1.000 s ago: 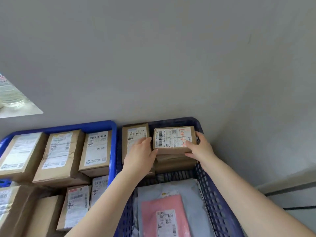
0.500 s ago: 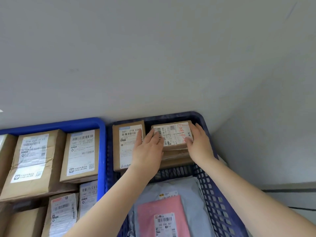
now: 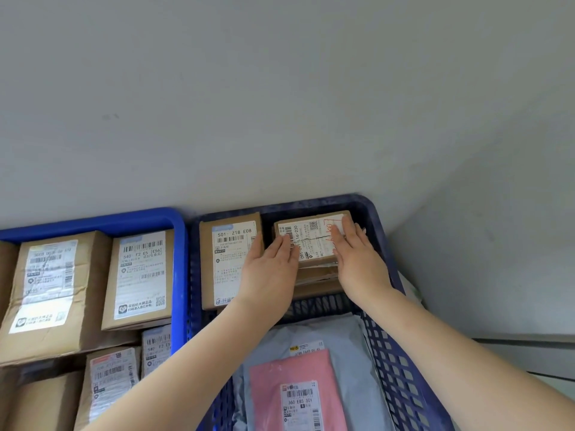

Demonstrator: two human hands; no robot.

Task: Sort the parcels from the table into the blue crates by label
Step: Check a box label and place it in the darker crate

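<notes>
A small brown parcel with a white label and red handwriting lies on top of a stack of flat boxes at the far end of the dark blue crate. My right hand lies flat on the parcel's right part with straight fingers. My left hand rests with straight fingers against its left edge, partly over a taller brown box beside it. Nearer to me in the same crate lie a grey mailer and a pink mailer.
A brighter blue crate stands to the left, packed with several labelled cardboard boxes. A grey wall rises right behind both crates. To the right of the dark crate is a grey ledge.
My hands went from holding the small parcel by its sides to lying flat on it and against it. The parcel settled onto the stack. My view shifted right and closer.
</notes>
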